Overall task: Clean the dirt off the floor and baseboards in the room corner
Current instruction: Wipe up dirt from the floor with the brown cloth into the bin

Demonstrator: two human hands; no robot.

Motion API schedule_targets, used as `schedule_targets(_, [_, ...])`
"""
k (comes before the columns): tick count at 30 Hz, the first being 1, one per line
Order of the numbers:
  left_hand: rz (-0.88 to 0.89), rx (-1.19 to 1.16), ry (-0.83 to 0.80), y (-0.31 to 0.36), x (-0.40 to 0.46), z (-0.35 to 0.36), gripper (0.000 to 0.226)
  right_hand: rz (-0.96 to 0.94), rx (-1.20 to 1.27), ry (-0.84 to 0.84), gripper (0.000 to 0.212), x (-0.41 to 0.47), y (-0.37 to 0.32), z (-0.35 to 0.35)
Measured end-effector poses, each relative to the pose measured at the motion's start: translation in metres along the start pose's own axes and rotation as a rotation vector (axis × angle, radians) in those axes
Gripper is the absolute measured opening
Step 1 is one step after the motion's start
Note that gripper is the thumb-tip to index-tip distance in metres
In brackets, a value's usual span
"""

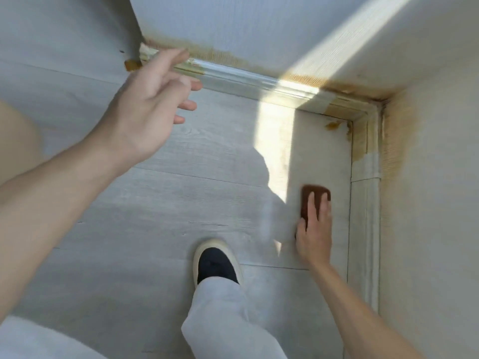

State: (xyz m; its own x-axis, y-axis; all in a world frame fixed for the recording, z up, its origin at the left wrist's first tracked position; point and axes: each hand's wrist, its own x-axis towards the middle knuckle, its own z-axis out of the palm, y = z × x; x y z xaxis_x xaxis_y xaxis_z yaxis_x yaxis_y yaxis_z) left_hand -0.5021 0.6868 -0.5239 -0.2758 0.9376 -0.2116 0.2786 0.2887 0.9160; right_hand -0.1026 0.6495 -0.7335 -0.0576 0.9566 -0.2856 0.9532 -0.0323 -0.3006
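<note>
Your left hand (145, 104) hovers, fingers apart; right hand (315, 229) presses sponge (309, 194) on floor (155, 203); corner dirt (333, 124) and baseboard (363, 141) stains remain.

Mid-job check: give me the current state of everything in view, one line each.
Brown sponge: flat on floor, under right hand.
Right hand: pressing on sponge.
Left hand: raised, open, empty.
Back baseboard: yellow-brown dirt remains.
Right baseboard: stained near corner.
Floor: brown spot by corner.
</note>
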Motion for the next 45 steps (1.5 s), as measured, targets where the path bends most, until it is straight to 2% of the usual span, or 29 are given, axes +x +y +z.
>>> schedule_targets(2, [0.029, 0.022, -0.048, 0.002, 0.004, 0.01, 0.053, 0.1, -0.031, 0.018, 0.077, -0.032, 0.023, -0.001])
schedule_targets(4, [0.047, 0.044, -0.068, 0.0, 0.008, 0.013, 0.051, 0.111, -0.048, 0.012, 0.075, -0.029, 0.025, 0.0])
schedule_targets(9, [0.011, 0.012, 0.001, -0.009, 0.021, -0.001, 0.045, 0.072, -0.063, -0.025, 0.071, 0.071, -0.015, -0.018])
schedule_targets(12, [-0.042, -0.039, 0.101, -0.016, 0.021, -0.022, 0.047, -0.008, -0.04, 0.011, 0.07, 0.126, -0.073, -0.012])
schedule_targets(15, [-0.102, -0.041, 0.186, -0.029, 0.015, -0.045, 0.043, -0.146, -0.025, -0.014, 0.07, 0.17, -0.163, 0.009])
schedule_targets(19, [-0.142, -0.05, 0.274, -0.042, 0.005, -0.069, 0.039, -0.22, -0.077, -0.042, 0.075, 0.177, -0.253, 0.041])
schedule_targets(23, [-0.174, -0.132, 0.42, -0.054, -0.005, -0.091, 0.04, -0.684, -0.143, -0.137, 0.075, 0.116, -0.324, 0.082])
schedule_targets(25, [-0.207, -0.174, 0.468, -0.06, -0.007, -0.098, 0.043, -0.896, -0.17, -0.265, 0.076, 0.079, -0.346, 0.1])
schedule_targets(29, [-0.211, -0.237, 0.482, -0.054, -0.002, -0.095, 0.038, -1.235, -0.171, -0.435, 0.063, 0.02, -0.322, 0.113])
schedule_targets(32, [-0.205, -0.214, 0.426, -0.045, 0.003, -0.08, 0.036, -1.353, -0.179, -0.549, 0.059, -0.004, -0.28, 0.104])
schedule_targets(34, [-0.207, -0.231, 0.39, -0.035, 0.006, -0.067, 0.036, -1.297, -0.16, -0.524, 0.059, 0.0, -0.249, 0.086])
schedule_targets(36, [-0.2, -0.269, 0.345, -0.022, 0.006, -0.051, 0.036, -1.121, -0.156, -0.5, 0.065, 0.012, -0.221, 0.054])
schedule_targets(38, [-0.192, -0.312, 0.282, -0.004, 0.005, -0.032, 0.035, -0.779, -0.121, -0.526, 0.072, 0.021, -0.2, 0.004])
schedule_targets(39, [-0.185, -0.331, 0.244, 0.008, 0.003, -0.02, 0.035, -0.532, -0.037, -0.559, 0.073, 0.024, -0.187, -0.021])
schedule_targets(41, [-0.148, -0.354, 0.131, 0.036, -0.007, 0.005, 0.034, -0.019, 0.296, -0.606, 0.071, 0.023, -0.159, -0.077])
schedule_targets(42, [-0.12, -0.358, 0.069, 0.05, -0.012, 0.016, 0.032, 0.165, 0.536, -0.614, 0.071, 0.018, -0.146, -0.103])
schedule_targets(43, [-0.085, -0.346, 0.001, 0.065, -0.017, 0.028, 0.031, 0.273, 0.785, -0.593, 0.073, 0.011, -0.133, -0.13])
schedule_targets(45, [0.007, -0.31, -0.135, 0.097, -0.026, 0.048, 0.028, 0.352, 1.159, -0.515, 0.077, -0.006, -0.114, -0.186])
